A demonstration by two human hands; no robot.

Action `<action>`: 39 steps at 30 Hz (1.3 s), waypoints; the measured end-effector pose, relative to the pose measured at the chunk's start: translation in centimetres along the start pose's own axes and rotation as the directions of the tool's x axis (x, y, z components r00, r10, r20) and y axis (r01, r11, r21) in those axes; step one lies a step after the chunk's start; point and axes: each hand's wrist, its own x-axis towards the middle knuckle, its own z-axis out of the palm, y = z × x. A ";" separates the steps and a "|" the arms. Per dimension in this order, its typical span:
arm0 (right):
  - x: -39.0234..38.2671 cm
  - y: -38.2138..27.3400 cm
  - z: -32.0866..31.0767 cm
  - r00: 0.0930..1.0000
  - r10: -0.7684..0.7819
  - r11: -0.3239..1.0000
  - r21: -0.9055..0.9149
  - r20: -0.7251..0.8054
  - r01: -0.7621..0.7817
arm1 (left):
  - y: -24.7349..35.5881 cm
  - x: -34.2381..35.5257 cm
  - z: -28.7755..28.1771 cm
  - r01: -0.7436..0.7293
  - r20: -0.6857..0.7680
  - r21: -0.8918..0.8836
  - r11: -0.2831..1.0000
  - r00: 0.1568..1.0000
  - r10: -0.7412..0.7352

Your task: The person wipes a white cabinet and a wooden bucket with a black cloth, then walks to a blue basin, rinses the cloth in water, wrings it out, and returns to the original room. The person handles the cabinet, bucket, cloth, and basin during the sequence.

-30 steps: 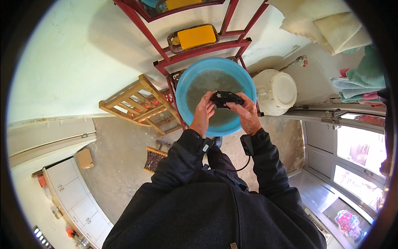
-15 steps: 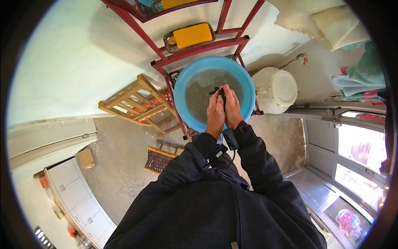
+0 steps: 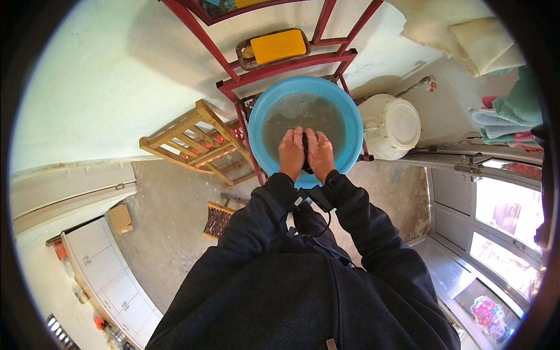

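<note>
A light blue basin (image 3: 354,125) of cloudy grey water (image 3: 312,111) sits on a dark red frame stand. Over its near half, my left hand (image 3: 291,155) and my right hand (image 3: 319,154) are side by side, fingers curled inward. Between them they grip a small piece of black cloth (image 3: 305,153). Most of the cloth is hidden by the fingers, so I cannot tell what kind it is. Suds show along the far side of the water.
Behind the basin, a yellow soap box lid (image 3: 277,46) rests in a tray on the red stand (image 3: 286,69). A white lidded barrel (image 3: 401,125) stands to the right, a wooden rack (image 3: 195,143) to the left. Towels (image 3: 516,102) hang at the far right.
My hands have come down nearer to me and turned from palms pressed together to backs facing up. The black cloth is still between them. The view has shifted slightly.
</note>
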 end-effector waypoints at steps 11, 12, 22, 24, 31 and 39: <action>1.1 5.3 -1.0 0.966 0.235 0.958 -0.193 0.106 -0.212 | -3.9 -0.1 -1.2 0.318 0.106 -0.031 0.948 0.944 -0.313; 0.9 5.6 -0.7 0.935 0.299 0.937 -0.242 0.191 -0.250 | -4.1 -0.2 -1.1 0.350 0.151 0.020 0.936 0.925 -0.349; 0.2 4.5 0.3 0.767 0.325 0.557 0.543 0.554 -0.628 | -1.7 -0.3 -0.3 0.625 0.350 -0.527 0.575 0.777 -0.523; 0.1 2.3 -1.5 0.727 0.379 0.289 0.673 0.573 -0.681 | -0.5 -0.1 -0.9 0.604 0.334 -0.571 0.556 0.790 -0.515; 1.5 -0.3 -3.7 0.720 0.511 0.240 0.726 0.470 -0.644 | 3.6 1.6 -2.7 0.467 0.174 -0.465 0.752 0.881 -0.440; 1.9 0.4 -1.7 0.988 -0.128 0.982 -0.130 0.081 0.138 | 0.2 1.6 0.5 0.114 0.059 -0.385 0.916 0.993 -0.099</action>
